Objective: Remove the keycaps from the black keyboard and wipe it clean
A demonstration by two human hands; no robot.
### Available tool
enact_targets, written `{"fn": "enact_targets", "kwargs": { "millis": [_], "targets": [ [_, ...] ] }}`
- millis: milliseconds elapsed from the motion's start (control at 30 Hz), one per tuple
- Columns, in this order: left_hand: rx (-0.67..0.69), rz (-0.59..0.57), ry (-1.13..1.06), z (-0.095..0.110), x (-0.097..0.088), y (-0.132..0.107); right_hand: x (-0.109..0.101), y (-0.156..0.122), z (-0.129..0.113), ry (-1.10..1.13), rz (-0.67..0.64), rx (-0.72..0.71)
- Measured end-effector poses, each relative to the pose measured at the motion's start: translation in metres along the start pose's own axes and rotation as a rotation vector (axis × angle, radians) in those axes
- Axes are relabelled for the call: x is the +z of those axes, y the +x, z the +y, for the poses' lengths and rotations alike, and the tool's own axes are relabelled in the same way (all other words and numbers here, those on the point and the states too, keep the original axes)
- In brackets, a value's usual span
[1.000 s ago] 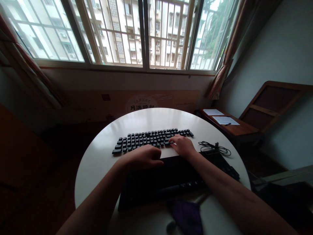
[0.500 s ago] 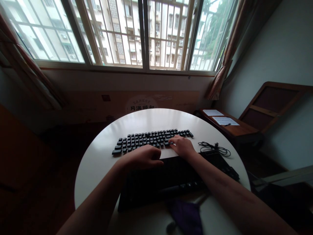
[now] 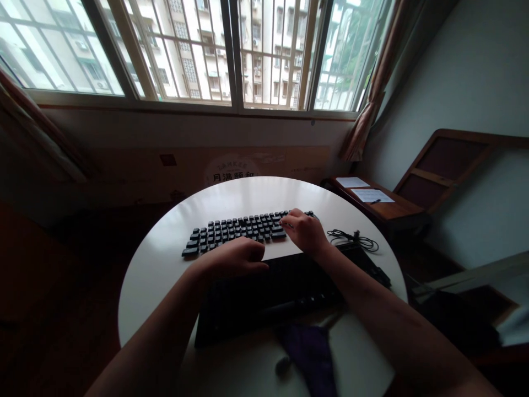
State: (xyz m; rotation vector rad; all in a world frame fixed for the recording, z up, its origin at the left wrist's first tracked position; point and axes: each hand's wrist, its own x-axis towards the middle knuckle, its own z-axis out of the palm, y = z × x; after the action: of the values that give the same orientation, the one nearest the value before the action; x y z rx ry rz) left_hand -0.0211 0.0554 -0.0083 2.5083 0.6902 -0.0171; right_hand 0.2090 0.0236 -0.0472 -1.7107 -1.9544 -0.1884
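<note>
Several black keycaps [image 3: 231, 230] lie in rows on the round white table [image 3: 165, 259]. In front of them sits a black keyboard base [image 3: 273, 295]. My right hand [image 3: 303, 231] reaches over the right end of the keycap rows, fingers curled down onto the caps; whether it grips one is hidden. My left hand [image 3: 233, 259] rests at the far edge of the keyboard base, fingers curled into a loose fist, with nothing visible in it.
A coiled black cable [image 3: 353, 240] lies right of the keycaps. A purple cloth [image 3: 309, 355] and a small dark object [image 3: 283, 365] lie at the table's near edge. A wooden side table [image 3: 397, 207] with papers stands right. A cardboard box [image 3: 231, 165] stands under the window.
My right hand has moved from the front row of keycaps up and right to the far right end of the rows. The view has shifted slightly; my left hand stays put.
</note>
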Motion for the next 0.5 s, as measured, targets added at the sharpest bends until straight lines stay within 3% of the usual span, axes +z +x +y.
{"fn": "enact_targets", "kwargs": {
  "millis": [133, 233, 300, 367, 500],
  "targets": [
    [-0.004, -0.005, 0.004, -0.006, 0.001, 0.003, -0.057, 0.000, -0.004, 0.277, 0.381, -0.139],
    [-0.011, -0.013, 0.008, -0.009, 0.000, 0.005, -0.100, -0.012, 0.004, 0.524, 0.500, -0.040],
    [-0.016, -0.017, 0.009, -0.009, 0.000, 0.005, -0.119, -0.030, 0.016, 0.640, 0.463, 0.080],
    [-0.015, -0.016, 0.011, -0.009, -0.001, 0.006, -0.126, -0.052, 0.032, 0.749, 0.308, 0.213],
    [-0.010, -0.035, 0.022, -0.008, 0.000, 0.007, -0.116, -0.098, 0.057, 0.899, 0.000, 0.448]
  ]
}}
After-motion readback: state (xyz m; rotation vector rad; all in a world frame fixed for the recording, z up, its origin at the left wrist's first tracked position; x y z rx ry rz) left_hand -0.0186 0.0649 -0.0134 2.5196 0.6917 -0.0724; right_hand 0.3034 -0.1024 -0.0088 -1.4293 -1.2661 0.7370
